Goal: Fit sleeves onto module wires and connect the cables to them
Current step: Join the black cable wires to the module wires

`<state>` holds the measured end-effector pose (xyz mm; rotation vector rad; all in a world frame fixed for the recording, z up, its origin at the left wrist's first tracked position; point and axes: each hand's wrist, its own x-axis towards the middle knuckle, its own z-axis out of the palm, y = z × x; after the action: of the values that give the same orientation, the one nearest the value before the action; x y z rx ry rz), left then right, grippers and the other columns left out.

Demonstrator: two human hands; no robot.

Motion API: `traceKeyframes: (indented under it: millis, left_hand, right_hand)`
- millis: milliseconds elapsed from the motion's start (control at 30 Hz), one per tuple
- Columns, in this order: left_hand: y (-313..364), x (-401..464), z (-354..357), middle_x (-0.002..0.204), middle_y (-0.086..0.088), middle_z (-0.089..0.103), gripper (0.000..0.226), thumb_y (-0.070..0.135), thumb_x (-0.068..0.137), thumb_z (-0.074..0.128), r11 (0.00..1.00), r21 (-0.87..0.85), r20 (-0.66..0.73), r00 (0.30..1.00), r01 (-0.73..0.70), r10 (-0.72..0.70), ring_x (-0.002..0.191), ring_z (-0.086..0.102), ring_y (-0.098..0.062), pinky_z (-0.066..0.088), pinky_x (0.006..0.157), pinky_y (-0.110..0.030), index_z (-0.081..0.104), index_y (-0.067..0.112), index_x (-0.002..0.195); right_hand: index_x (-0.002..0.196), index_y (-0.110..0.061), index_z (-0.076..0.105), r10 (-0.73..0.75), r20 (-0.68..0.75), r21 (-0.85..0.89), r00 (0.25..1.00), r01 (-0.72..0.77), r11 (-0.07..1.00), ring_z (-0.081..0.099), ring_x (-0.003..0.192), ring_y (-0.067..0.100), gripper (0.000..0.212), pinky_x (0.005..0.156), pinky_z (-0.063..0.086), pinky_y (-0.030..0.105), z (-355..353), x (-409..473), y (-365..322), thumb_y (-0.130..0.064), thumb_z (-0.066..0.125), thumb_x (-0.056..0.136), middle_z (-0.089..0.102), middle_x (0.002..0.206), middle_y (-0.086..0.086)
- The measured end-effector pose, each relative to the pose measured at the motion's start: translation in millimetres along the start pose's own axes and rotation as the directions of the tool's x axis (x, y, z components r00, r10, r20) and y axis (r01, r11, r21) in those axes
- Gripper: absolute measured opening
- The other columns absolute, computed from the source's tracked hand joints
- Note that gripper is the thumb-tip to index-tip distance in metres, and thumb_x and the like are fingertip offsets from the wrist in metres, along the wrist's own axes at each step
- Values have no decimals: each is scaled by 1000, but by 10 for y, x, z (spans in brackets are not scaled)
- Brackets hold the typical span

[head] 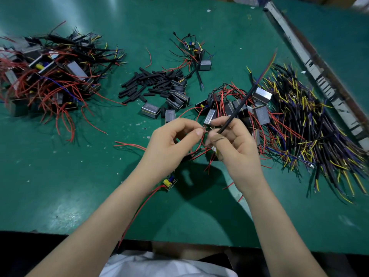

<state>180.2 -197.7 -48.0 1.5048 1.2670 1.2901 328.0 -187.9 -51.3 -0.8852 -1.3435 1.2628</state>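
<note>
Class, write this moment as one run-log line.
left hand: pinches red wire | right hand: holds black cable | sleeves pile: untouched on table

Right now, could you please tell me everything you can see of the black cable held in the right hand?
The black cable is a thin, straight, dark-jacketed lead that looks rubbery. It slants up and to the right, above the grey modules. Its far end is blurred, with yellowish and purplish inner wires fanning out. The right hand pinches its lower end, close to a red wire that the left hand pinches. Whether they touch is unclear.
</note>
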Motion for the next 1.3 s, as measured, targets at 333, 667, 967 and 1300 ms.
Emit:
traceKeyframes:
  millis: [333, 667, 967, 1300]
  left_hand:
    - [-40, -32, -37, 69, 17, 58, 10, 23, 87, 60, 998, 5, 65, 995, -70, 70, 62, 47, -3, 38, 62, -15, 63, 31, 81]
    - [-20, 18, -139, 72, 14, 55, 11, 11, 82, 60, 902, 342, 253, 950, -264, 182, 68, 50, 2, 34, 67, -5, 70, 7, 80]
    - [-50, 59, -65, 49, 13, 48, 23, 15, 86, 64, 955, 292, 52, 997, 43, -61, 49, 41, 2, 28, 50, -10, 59, 26, 67]
    - [5, 13, 24, 58, 18, 53, 7, 18, 84, 52, 986, -166, 2, 1000, 18, -18, 56, 42, 1, 35, 57, -12, 57, 20, 78]
  right_hand:
    - [100, -20, 51, 10, -10, -68, 1000, -11, 998, 58, 66, 5, 20, 62, 43, 13, -38, 24, -21, -12, 57, 83, 63, 77, 2]
    - [94, -28, 44, 12, 319, -516, 948, 163, 841, 49, 65, 11, 14, 63, 41, 25, -153, 194, -162, -20, 55, 89, 58, 76, -12]
    - [101, -36, 39, -44, 395, -709, 918, 334, 621, 54, 67, 12, 12, 65, 49, 44, -98, 215, -182, -35, 47, 93, 54, 85, -17]
    - [97, -17, 36, 30, 147, -99, 989, -15, 995, 55, 51, -3, 22, 50, 40, 6, 33, 37, -108, -2, 50, 92, 61, 75, 0]
